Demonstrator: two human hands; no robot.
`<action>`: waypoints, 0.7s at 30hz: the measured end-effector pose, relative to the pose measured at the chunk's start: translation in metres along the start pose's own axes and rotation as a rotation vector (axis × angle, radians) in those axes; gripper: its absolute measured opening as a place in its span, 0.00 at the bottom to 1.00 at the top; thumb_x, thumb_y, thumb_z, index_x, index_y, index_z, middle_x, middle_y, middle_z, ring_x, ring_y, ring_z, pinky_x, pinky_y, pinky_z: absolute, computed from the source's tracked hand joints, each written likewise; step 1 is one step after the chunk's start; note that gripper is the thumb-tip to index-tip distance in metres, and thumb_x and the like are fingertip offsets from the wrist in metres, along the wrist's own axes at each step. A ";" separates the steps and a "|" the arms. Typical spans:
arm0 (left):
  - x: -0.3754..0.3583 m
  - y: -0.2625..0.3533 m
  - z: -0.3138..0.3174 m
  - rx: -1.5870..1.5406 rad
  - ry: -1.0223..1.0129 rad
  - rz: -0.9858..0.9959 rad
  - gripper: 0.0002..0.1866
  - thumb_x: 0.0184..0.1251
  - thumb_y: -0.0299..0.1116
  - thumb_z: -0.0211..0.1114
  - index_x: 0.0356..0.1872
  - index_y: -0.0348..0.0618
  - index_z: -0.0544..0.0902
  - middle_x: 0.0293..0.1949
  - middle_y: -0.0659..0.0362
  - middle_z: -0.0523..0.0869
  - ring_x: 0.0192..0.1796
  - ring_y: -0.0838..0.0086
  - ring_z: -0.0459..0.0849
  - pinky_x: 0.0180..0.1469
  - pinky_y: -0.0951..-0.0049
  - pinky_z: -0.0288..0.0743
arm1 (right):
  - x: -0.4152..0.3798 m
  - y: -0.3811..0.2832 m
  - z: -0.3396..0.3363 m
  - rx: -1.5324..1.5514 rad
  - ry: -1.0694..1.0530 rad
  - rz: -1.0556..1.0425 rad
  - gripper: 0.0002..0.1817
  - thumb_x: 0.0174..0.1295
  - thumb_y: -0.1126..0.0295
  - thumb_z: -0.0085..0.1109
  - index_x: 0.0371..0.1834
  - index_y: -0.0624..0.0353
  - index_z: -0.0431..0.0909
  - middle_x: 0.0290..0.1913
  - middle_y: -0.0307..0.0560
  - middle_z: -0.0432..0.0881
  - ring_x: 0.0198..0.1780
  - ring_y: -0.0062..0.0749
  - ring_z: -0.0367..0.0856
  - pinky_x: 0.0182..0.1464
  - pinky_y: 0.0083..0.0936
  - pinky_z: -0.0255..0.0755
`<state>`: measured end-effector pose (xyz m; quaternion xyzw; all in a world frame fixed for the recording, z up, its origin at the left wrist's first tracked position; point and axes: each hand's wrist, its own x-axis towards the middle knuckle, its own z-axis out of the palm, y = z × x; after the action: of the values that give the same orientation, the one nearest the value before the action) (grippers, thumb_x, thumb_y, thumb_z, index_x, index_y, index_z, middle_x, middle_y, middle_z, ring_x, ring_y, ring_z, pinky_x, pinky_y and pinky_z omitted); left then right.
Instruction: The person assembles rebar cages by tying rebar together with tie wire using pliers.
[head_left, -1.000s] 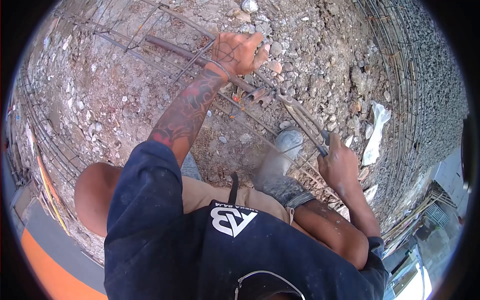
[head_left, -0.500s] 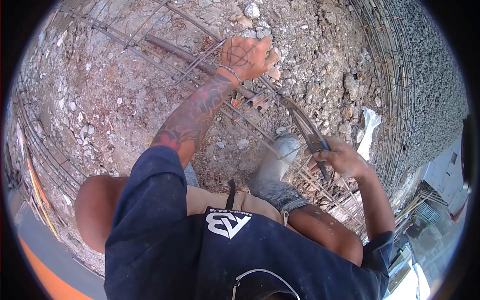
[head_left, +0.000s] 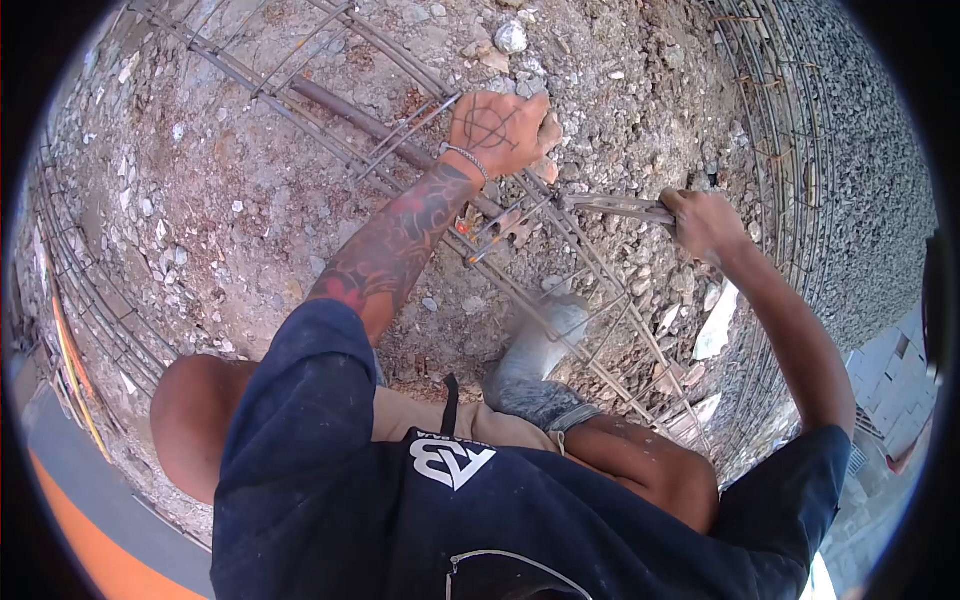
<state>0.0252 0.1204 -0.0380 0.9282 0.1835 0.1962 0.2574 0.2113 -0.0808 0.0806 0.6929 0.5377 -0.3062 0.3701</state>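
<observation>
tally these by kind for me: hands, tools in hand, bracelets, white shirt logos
Hands: 2 (left hand, right hand)
Two-handled tool: 1
Bracelet: 1
White shirt logo: 1
Total: 5

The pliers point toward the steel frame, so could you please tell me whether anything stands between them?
Nothing visible does: the tip of the pliers, held in the right hand, appears to meet the steel frame. The left hand is to one side, not in between.
</observation>
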 end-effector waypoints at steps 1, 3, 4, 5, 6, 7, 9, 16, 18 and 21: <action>0.003 -0.002 0.002 0.005 -0.025 -0.006 0.13 0.59 0.44 0.61 0.27 0.45 0.80 0.14 0.55 0.80 0.16 0.62 0.79 0.21 0.62 0.72 | 0.019 0.013 0.012 -0.079 0.076 -0.090 0.13 0.70 0.59 0.42 0.43 0.53 0.72 0.21 0.45 0.72 0.18 0.24 0.70 0.17 0.27 0.69; 0.004 0.000 0.004 0.021 -0.033 0.006 0.13 0.59 0.44 0.60 0.27 0.45 0.80 0.14 0.55 0.80 0.16 0.61 0.79 0.20 0.62 0.72 | 0.048 0.032 0.041 -0.032 0.208 -0.212 0.12 0.69 0.59 0.43 0.42 0.53 0.72 0.22 0.44 0.73 0.20 0.27 0.72 0.19 0.27 0.72; 0.008 0.000 0.004 0.038 -0.006 0.020 0.13 0.59 0.44 0.60 0.27 0.45 0.81 0.14 0.55 0.79 0.16 0.61 0.78 0.20 0.61 0.71 | 0.065 0.042 0.053 -0.014 0.356 -0.318 0.11 0.68 0.59 0.44 0.41 0.53 0.72 0.23 0.44 0.73 0.21 0.29 0.74 0.21 0.27 0.74; 0.006 0.002 0.006 0.044 0.000 -0.015 0.13 0.59 0.44 0.60 0.25 0.45 0.80 0.14 0.55 0.79 0.16 0.60 0.78 0.20 0.61 0.70 | 0.080 0.047 0.074 0.010 0.349 -0.326 0.11 0.68 0.59 0.44 0.41 0.53 0.72 0.23 0.44 0.73 0.21 0.29 0.74 0.21 0.27 0.74; 0.002 0.007 0.007 0.053 -0.017 -0.020 0.13 0.59 0.44 0.60 0.25 0.45 0.80 0.14 0.55 0.79 0.16 0.60 0.78 0.20 0.61 0.70 | 0.099 0.050 0.091 -0.029 0.637 -0.409 0.11 0.67 0.59 0.45 0.40 0.53 0.72 0.23 0.44 0.73 0.23 0.31 0.75 0.24 0.27 0.76; 0.002 0.004 0.003 0.066 -0.004 0.008 0.14 0.59 0.44 0.60 0.24 0.45 0.79 0.14 0.55 0.79 0.16 0.60 0.78 0.20 0.62 0.70 | 0.130 0.051 0.091 -0.072 0.959 -0.490 0.11 0.66 0.59 0.47 0.38 0.53 0.71 0.23 0.44 0.74 0.25 0.33 0.77 0.27 0.28 0.78; 0.001 0.000 -0.005 0.046 -0.004 0.038 0.14 0.59 0.44 0.60 0.22 0.45 0.76 0.13 0.55 0.76 0.15 0.61 0.75 0.20 0.63 0.69 | 0.175 0.047 0.079 0.038 0.992 -0.606 0.11 0.65 0.59 0.47 0.36 0.54 0.70 0.25 0.44 0.74 0.27 0.35 0.78 0.29 0.29 0.78; 0.001 0.004 -0.014 0.042 0.002 0.054 0.15 0.62 0.45 0.58 0.22 0.47 0.75 0.11 0.57 0.72 0.15 0.62 0.74 0.21 0.62 0.67 | 0.176 0.042 0.022 -0.051 1.086 -0.806 0.08 0.63 0.62 0.48 0.35 0.54 0.68 0.31 0.43 0.76 0.36 0.34 0.77 0.39 0.30 0.75; -0.002 0.003 -0.015 0.047 0.002 0.066 0.14 0.61 0.44 0.58 0.23 0.47 0.76 0.12 0.56 0.73 0.16 0.61 0.75 0.21 0.62 0.67 | 0.159 0.043 0.047 0.004 0.981 -0.614 0.08 0.65 0.62 0.48 0.37 0.53 0.70 0.33 0.43 0.77 0.38 0.33 0.78 0.41 0.31 0.75; 0.002 0.003 -0.018 0.094 -0.028 0.050 0.12 0.61 0.43 0.58 0.25 0.47 0.76 0.13 0.56 0.74 0.16 0.60 0.75 0.22 0.61 0.68 | 0.084 0.027 0.087 0.301 0.447 -0.340 0.10 0.68 0.59 0.47 0.39 0.53 0.72 0.31 0.46 0.79 0.31 0.31 0.80 0.33 0.30 0.80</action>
<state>0.0197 0.1256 -0.0217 0.9462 0.1656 0.1808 0.2113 0.2547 -0.1150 -0.0304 0.6904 0.6624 -0.2798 0.0797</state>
